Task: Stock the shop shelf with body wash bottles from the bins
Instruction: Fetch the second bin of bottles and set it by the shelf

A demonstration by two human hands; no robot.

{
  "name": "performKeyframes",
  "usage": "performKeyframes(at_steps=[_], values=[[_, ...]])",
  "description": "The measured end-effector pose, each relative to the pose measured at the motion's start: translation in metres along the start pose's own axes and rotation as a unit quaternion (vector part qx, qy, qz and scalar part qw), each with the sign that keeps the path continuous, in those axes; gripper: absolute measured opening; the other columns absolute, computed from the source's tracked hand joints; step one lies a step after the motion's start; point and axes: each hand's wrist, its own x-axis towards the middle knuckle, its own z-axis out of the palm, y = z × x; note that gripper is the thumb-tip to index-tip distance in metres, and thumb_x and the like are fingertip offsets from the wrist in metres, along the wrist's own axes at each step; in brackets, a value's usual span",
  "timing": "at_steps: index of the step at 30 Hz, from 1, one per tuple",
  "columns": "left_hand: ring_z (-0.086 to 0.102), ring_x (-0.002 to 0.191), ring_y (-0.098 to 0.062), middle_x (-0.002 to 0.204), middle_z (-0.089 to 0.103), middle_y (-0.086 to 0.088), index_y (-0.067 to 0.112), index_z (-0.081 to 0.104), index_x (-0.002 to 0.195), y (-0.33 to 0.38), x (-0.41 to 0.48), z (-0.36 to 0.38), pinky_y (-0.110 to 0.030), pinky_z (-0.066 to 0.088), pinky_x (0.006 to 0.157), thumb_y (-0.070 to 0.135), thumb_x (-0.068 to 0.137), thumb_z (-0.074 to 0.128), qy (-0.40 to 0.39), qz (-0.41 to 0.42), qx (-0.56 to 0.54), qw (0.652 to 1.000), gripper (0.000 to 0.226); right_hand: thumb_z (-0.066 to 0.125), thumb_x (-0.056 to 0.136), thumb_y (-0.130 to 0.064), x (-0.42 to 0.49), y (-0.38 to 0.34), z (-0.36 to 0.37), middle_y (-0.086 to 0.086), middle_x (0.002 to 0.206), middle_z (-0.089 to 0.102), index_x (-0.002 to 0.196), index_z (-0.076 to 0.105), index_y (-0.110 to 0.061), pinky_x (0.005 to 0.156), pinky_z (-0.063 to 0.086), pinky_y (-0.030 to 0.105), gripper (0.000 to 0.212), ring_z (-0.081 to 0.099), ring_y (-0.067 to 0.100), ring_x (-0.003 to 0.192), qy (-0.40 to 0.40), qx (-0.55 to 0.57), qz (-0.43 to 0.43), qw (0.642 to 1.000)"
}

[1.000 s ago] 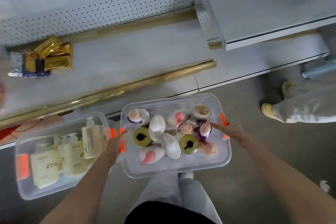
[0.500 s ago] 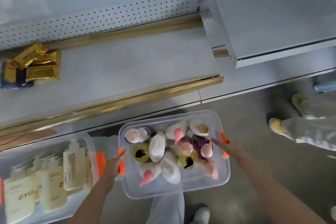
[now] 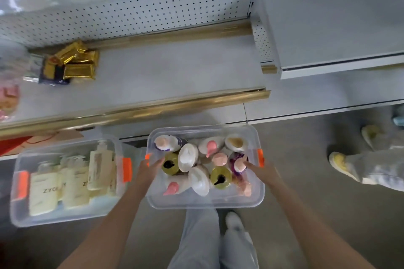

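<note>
Reaching into bin (image 3: 203, 202) with left hand (image 3: 150, 167) and right hand (image 3: 261, 170), fingers (image 3: 159, 161) straight, gripping nothing yet; body wash bottles (image 3: 188, 157) packed between both hands, probably for picking two together; shelf (image 3: 164, 76) beyond fingertips.

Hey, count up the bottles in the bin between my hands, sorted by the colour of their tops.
Pink tops: 6 (the near-right one is blurred)
White tops: 2
Olive-green tops: 2
Tan top: 1
Total: 11 bottles showing in the clear bin; any lying underneath are hidden.
</note>
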Motion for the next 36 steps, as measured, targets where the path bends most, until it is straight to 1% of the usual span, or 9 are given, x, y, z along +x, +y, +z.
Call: performKeyframes(at_steps=[3, 8, 10, 14, 20, 25, 29, 32, 36], values=[[0.046, 0.126, -0.027, 0.134, 0.046, -0.001, 0.013, 0.040, 0.141, 0.019, -0.054, 0.016, -0.038, 0.036, 0.103, 0.039, 0.092, 0.059, 0.020, 0.063, 0.013, 0.998, 0.058, 0.068, 0.075, -0.059, -0.022, -0.005, -0.011, 0.010, 0.130, 0.055, 0.141, 0.038, -0.020, 0.085, 0.045, 0.033, 0.082, 0.056, 0.026, 0.105, -0.012, -0.044, -0.053, 0.998], [0.056, 0.111, -0.023, 0.121, 0.058, -0.006, 0.021, 0.056, 0.104, 0.005, -0.137, 0.035, -0.031, 0.038, 0.090, 0.029, 0.087, 0.068, 0.078, 0.178, 0.053, 0.979, 0.023, 0.067, 0.055, -0.069, -0.046, -0.002, -0.029, 0.008, 0.124, 0.059, 0.128, 0.053, -0.019, 0.089, 0.053, 0.046, 0.090, 0.060, 0.027, 0.108, -0.002, -0.126, -0.181, 0.975], [0.055, 0.110, -0.020, 0.122, 0.057, -0.002, 0.019, 0.058, 0.114, -0.003, -0.170, 0.037, -0.033, 0.038, 0.093, 0.031, 0.085, 0.070, 0.072, 0.217, 0.067, 0.971, 0.034, 0.069, 0.070, -0.057, -0.106, -0.021, -0.037, 0.009, 0.127, 0.054, 0.133, 0.049, -0.019, 0.093, 0.050, 0.042, 0.077, 0.055, 0.027, 0.114, 0.004, -0.205, -0.236, 0.950], [0.035, 0.138, -0.025, 0.153, 0.031, -0.006, 0.024, 0.020, 0.150, -0.020, -0.216, 0.022, -0.044, 0.035, 0.107, 0.051, 0.080, 0.068, 0.091, 0.252, 0.158, 0.950, 0.089, 0.063, 0.085, -0.049, -0.182, -0.044, -0.039, 0.012, 0.136, 0.042, 0.144, 0.033, -0.019, 0.100, 0.040, 0.035, 0.073, 0.044, 0.028, 0.126, 0.001, -0.336, -0.318, 0.887], [0.041, 0.130, -0.025, 0.143, 0.040, -0.005, 0.022, 0.031, 0.144, -0.042, -0.271, -0.029, -0.040, 0.039, 0.098, 0.054, 0.085, 0.059, 0.162, 0.261, 0.285, 0.908, 0.072, 0.058, 0.087, -0.051, -0.248, -0.071, -0.002, 0.008, 0.148, 0.033, 0.148, 0.026, -0.022, 0.107, 0.036, 0.039, 0.075, 0.038, 0.027, 0.133, -0.008, -0.488, -0.416, 0.767], [0.037, 0.133, -0.025, 0.147, 0.034, -0.006, 0.020, 0.025, 0.148, -0.100, -0.288, -0.075, -0.040, 0.037, 0.103, 0.056, 0.089, 0.052, 0.193, 0.202, 0.310, 0.909, 0.074, 0.059, 0.086, -0.046, -0.291, -0.087, 0.061, 0.011, 0.140, 0.044, 0.144, 0.034, -0.021, 0.099, 0.043, 0.040, 0.067, 0.049, 0.030, 0.121, -0.029, -0.534, -0.475, 0.699], [0.038, 0.132, -0.025, 0.148, 0.033, -0.005, 0.021, 0.023, 0.149, -0.155, -0.288, -0.112, -0.039, 0.038, 0.102, 0.056, 0.091, 0.049, 0.203, 0.158, 0.301, 0.918, 0.073, 0.054, 0.075, -0.055, -0.306, -0.097, 0.122, 0.004, 0.124, 0.056, 0.126, 0.048, -0.030, 0.088, 0.049, 0.040, 0.057, 0.056, 0.024, 0.107, -0.064, -0.541, -0.495, 0.677], [0.044, 0.128, -0.026, 0.144, 0.039, -0.006, 0.022, 0.025, 0.148, -0.193, -0.280, -0.146, -0.041, 0.042, 0.101, 0.056, 0.090, 0.051, 0.214, 0.149, 0.256, 0.931, 0.071, 0.050, 0.069, -0.063, -0.296, -0.113, 0.177, -0.005, 0.127, 0.058, 0.132, 0.037, -0.043, 0.092, 0.048, 0.041, 0.067, 0.055, 0.024, 0.117, -0.074, -0.551, -0.508, 0.658], [0.042, 0.131, -0.023, 0.147, 0.037, -0.003, 0.024, 0.027, 0.148, -0.239, -0.263, -0.197, -0.040, 0.041, 0.102, 0.057, 0.089, 0.051, 0.221, 0.122, 0.212, 0.944, 0.072, 0.056, 0.073, -0.068, -0.291, -0.130, 0.250, 0.002, 0.132, 0.054, 0.129, 0.044, -0.032, 0.097, 0.047, 0.042, 0.068, 0.054, 0.025, 0.119, -0.066, -0.552, -0.492, 0.670]])
